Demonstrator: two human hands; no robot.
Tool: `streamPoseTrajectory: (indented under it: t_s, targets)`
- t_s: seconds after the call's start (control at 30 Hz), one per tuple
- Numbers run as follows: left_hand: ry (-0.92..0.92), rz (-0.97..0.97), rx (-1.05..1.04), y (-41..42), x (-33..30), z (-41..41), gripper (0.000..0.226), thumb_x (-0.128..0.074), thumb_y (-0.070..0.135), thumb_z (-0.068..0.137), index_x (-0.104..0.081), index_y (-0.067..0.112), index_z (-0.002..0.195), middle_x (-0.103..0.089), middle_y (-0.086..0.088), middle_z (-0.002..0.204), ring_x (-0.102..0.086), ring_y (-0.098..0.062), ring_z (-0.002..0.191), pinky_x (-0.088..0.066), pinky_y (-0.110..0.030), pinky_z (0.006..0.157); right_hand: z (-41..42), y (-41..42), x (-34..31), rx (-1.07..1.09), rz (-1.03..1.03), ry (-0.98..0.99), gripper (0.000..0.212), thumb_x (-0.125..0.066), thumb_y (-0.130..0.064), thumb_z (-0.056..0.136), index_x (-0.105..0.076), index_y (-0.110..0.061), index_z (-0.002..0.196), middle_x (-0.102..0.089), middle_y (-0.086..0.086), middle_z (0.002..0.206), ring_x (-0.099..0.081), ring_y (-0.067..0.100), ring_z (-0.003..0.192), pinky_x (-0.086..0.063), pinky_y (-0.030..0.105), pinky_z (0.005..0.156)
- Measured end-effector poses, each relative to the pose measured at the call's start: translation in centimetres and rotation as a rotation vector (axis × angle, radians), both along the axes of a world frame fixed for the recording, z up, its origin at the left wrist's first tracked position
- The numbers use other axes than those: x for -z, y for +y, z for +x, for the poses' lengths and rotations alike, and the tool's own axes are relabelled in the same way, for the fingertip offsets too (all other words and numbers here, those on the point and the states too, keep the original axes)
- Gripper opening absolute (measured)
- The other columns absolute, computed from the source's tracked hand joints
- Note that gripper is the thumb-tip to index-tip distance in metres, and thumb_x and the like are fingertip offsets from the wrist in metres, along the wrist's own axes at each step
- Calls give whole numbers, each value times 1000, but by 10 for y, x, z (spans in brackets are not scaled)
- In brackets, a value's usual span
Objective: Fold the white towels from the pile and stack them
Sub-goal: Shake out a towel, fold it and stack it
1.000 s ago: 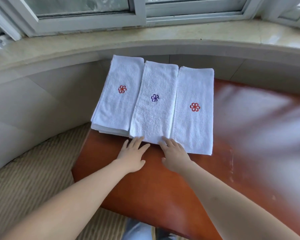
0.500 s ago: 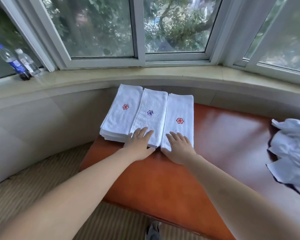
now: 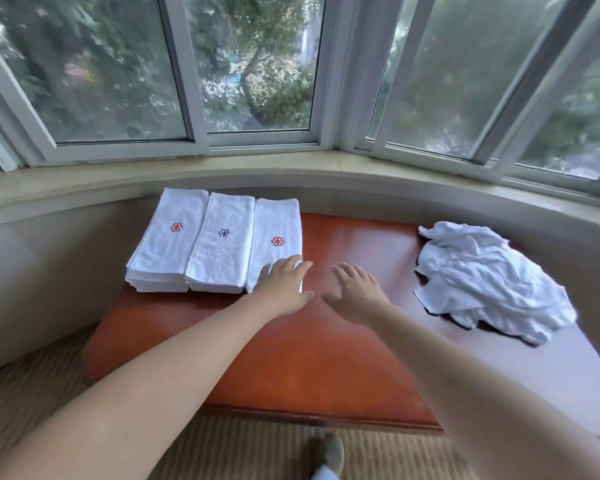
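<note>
Three stacks of folded white towels stand side by side at the table's far left: the left stack [image 3: 168, 237] with a red flower, the middle stack [image 3: 222, 244] with a purple flower, the right stack [image 3: 274, 230] with a red flower. My left hand [image 3: 284, 285] lies over the near right corner of the right stack, fingers straight. My right hand [image 3: 355, 292] hovers over the bare table just right of it, fingers spread, holding nothing. A crumpled pile of white towels [image 3: 482, 278] lies at the table's right.
The red-brown wooden table [image 3: 309, 358] sits against a curved beige wall below a stone windowsill [image 3: 291, 168] and windows. Striped carpet [image 3: 239, 452] and a foot [image 3: 329, 452] show below the near edge.
Both hands have left the front edges of the middle and right stacks and shifted right. The view has tilted up and rightward, bringing the crumpled pile fully into sight.
</note>
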State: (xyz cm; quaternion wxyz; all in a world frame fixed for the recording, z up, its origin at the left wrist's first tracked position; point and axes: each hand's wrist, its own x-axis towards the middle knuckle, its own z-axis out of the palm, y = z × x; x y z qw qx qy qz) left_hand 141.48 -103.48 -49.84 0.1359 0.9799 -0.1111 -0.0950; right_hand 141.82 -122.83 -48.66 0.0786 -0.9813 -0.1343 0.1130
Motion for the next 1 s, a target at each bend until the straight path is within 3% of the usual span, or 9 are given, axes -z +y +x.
streamPoseTrajectory:
  t_s: [0.23, 0.5, 0.67, 1.0]
  targets:
    - [-24, -29, 143, -122, -21, 36, 71, -54, 45, 99, -24, 24, 160, -19, 1, 166, -25, -27, 150, -31, -43, 118, 0, -123, -18, 116, 7, -34, 69, -46, -55, 101, -28, -21, 159, -24, -2, 166, -16, 20, 154, -17, 39, 123]
    - [9, -7, 303, -342, 0, 99, 71, -56, 48, 98, -27, 25, 158, -23, 0, 166, -30, -27, 148, -31, -43, 117, 47, -330, 5, 278, 26, 52, 64, -44, -53, 102, -33, -22, 157, -28, -2, 164, -22, 23, 152, -25, 42, 120]
    - [94, -4, 331, -461, 14, 139, 71, -58, 45, 97, -27, 26, 158, -19, 0, 168, -23, -24, 152, -29, -45, 119, 80, -451, 31, 336, 37, 131, 61, -47, -50, 102, -37, -22, 155, -33, -2, 162, -28, 23, 150, -29, 39, 119]
    - [220, 56, 284, -574, 42, 223, 71, -51, 48, 99, -23, 26, 160, -15, 0, 169, -23, -28, 152, -30, -49, 119, 175, -582, 66, 308, 63, 238, 62, -47, -50, 102, -36, -20, 155, -33, 0, 160, -30, 27, 148, -32, 42, 117]
